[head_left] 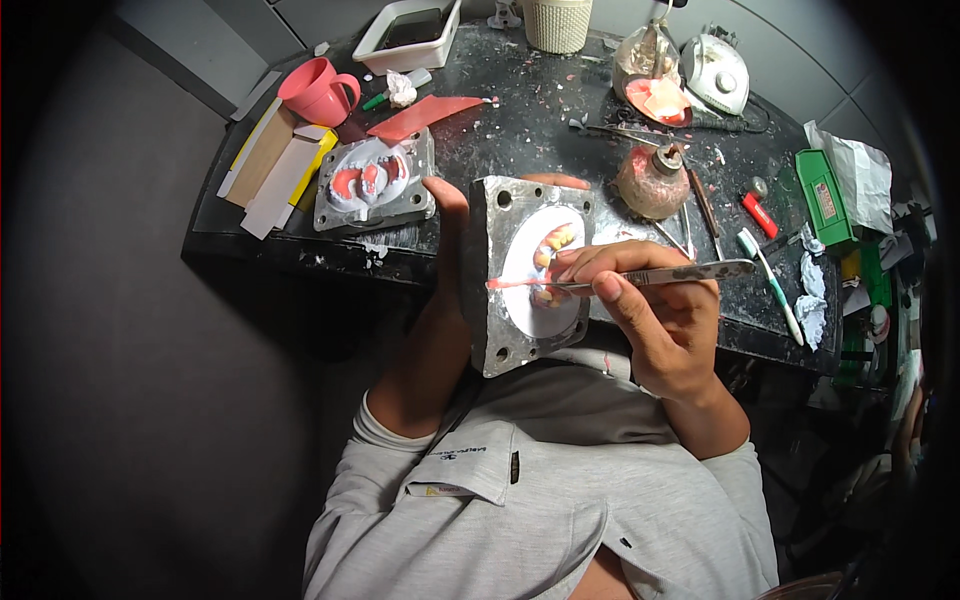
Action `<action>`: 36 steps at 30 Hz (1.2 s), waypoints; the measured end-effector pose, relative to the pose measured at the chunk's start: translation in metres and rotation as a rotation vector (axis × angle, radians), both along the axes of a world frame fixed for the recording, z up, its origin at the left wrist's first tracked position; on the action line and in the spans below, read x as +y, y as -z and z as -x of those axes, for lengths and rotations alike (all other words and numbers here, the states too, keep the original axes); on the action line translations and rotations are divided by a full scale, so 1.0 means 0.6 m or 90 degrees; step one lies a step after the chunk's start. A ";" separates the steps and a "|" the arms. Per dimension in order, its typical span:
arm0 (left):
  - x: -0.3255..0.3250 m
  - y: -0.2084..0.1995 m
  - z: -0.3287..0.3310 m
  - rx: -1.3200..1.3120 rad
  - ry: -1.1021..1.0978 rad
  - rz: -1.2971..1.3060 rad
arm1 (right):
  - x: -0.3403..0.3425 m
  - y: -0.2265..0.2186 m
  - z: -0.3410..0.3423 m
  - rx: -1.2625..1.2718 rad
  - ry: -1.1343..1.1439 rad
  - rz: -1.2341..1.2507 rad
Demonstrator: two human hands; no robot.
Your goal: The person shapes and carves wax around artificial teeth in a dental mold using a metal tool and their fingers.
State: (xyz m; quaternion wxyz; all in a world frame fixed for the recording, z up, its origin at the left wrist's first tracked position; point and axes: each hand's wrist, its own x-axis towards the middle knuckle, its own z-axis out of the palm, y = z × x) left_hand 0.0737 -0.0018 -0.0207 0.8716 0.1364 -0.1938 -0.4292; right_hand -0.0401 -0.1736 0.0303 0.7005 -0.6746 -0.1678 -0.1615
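Note:
My left hand [451,212] grips a square grey metal dental flask half [485,330] from behind and its left side, tilted up over my lap. Set in the flask is a round white plaster bed [522,250] with yellowish teeth [558,238] and pink showing in it. Between thumb and fingers, my right hand [660,310] pinches a slim metal wax spatula [690,270]. Its reddish tip reaches across the plaster to the flask's left rim. Those fingers cover part of the teeth.
A second flask half [410,205] with pink wax lies left, beside a pink mug [318,92]. Pink wax sheet [425,117], a white tray [440,55] and a beige basket [556,25] are further back. A round burner [652,182], a toothbrush [770,285] and a green box [823,198] stand right.

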 end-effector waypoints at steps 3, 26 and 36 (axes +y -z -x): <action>-0.001 -0.001 0.001 -0.012 -0.008 -0.003 | -0.001 0.002 -0.002 0.008 -0.023 -0.012; -0.001 -0.004 -0.001 0.008 -0.037 -0.076 | -0.006 0.020 -0.004 0.049 0.043 0.067; -0.004 -0.009 0.007 -0.005 -0.015 -0.018 | 0.007 -0.005 0.014 0.189 0.009 -0.049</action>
